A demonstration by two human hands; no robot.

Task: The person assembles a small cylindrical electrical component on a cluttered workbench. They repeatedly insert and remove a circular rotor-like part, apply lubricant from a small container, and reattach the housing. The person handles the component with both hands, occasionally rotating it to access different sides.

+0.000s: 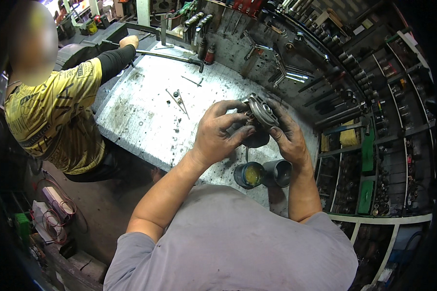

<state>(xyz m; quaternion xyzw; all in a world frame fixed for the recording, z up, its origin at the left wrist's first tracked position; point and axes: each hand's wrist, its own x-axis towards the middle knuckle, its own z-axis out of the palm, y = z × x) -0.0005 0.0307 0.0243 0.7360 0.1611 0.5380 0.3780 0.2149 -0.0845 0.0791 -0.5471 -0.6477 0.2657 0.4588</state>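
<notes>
One round metal part [264,111] is held above the right side of the workbench [141,104]: the right hand [292,138], partly open, grips its right rim, and the left hand [214,133], half curled, touches its left side. Nearer stand a blue container [238,177] with yellow contents [252,174] and a grey cup [277,181]; a long bent bar [170,56] lies at far left.

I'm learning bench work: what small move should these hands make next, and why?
Perhaps turn the disc-shaped metal part slightly with the left hand while the right hand steadies it. The left fingers are at its left edge, the right hand grasps its right side, and it is held above the workbench.
</notes>
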